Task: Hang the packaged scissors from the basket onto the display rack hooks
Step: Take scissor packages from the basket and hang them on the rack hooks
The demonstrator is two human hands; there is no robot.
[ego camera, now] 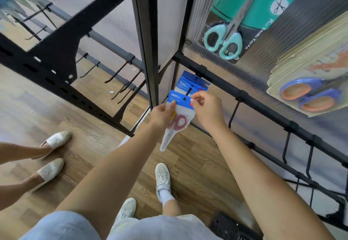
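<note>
Both hands (188, 110) pinch scissors packet (178, 115) at rack hook (188, 91)

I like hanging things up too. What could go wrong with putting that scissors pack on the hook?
The pack with red scissors is only at the tip of the hook, so it might slide off if the left hand and right hand let go too soon. Other blue packs already hang behind it, so room may be tight. The right hand pinches just a corner, which could bend the card.
</note>
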